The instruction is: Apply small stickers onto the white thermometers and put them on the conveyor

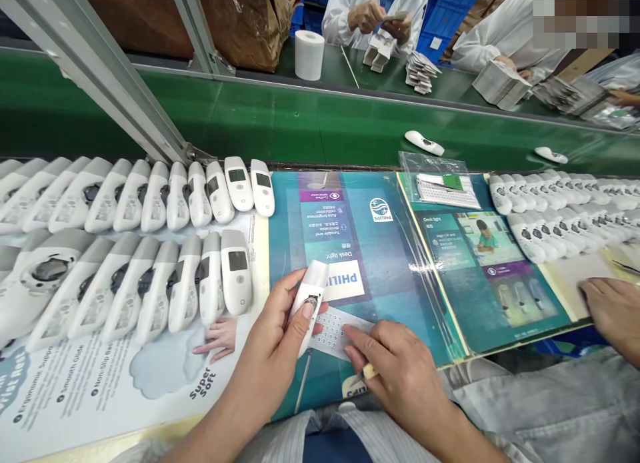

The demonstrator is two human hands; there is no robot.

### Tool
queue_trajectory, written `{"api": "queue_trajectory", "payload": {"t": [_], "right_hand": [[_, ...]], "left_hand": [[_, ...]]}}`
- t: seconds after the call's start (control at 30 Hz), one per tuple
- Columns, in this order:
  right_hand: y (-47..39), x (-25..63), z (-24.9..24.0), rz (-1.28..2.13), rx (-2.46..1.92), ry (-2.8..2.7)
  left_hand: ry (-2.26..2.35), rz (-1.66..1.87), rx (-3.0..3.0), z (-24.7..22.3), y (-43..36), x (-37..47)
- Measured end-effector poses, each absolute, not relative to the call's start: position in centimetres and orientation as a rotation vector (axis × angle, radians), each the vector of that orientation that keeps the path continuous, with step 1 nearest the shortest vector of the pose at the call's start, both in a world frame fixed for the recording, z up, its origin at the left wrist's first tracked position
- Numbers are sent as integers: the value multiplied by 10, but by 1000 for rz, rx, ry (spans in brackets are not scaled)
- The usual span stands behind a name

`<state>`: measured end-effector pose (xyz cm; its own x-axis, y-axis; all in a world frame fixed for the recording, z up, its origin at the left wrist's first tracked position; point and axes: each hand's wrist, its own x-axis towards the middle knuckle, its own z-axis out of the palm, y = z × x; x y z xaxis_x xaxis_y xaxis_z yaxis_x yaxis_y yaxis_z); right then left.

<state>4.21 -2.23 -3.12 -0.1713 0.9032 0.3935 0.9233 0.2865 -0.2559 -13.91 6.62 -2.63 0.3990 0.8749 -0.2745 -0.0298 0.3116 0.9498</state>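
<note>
My left hand (280, 323) is closed round a white thermometer-like handheld device (313, 283) with a grey end, its round opening facing up under my thumb. Just to the right, a sheet of small round clear pieces (333, 331) lies on the blue-green printed board. My right hand (400, 363) rests at the sheet's edge, index finger stretched onto it. Its other fingers are curled, and a small yellowish end (369, 371) shows among them; what it belongs to is hidden. At left stand two rows of similar devices (236, 269), several with dark screens facing up.
More devices (555, 229) lie in rows at right, beside a co-worker's hand (613, 309). A plastic bag (435, 179) with a white sheet sits on the board's far edge. Beyond runs a green belt (350, 136) carrying two loose devices (424, 143). A metal post (110, 69) rises at left.
</note>
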Motion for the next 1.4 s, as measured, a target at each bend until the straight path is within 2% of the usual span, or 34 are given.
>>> {"api": "queue_trajectory", "payload": {"t": [0.07, 0.27, 0.4, 0.53, 0.77, 1.1, 1.4], "right_hand": [[-21, 45, -26, 157, -1636, -1948], [2, 57, 7, 1214, -1596, -994], [22, 55, 26, 1495, -1456, -865], [36, 49, 36, 1418, -1489, -1130], [50, 40, 44, 1054, -1574, -1586], [48, 34, 38, 802, -1580, -1909], [47, 30, 34, 706, -1546, -1937]], "left_hand": [[985, 718, 1095, -24, 68, -139], [1053, 618, 1367, -18, 73, -143], [1135, 518, 1548, -9, 77, -144], [1105, 484, 1643, 3, 82, -140], [1151, 468, 1674, 9, 87, -138], [1159, 422, 1655, 9, 89, -141], [1190, 411, 1626, 10, 89, -142]]}}
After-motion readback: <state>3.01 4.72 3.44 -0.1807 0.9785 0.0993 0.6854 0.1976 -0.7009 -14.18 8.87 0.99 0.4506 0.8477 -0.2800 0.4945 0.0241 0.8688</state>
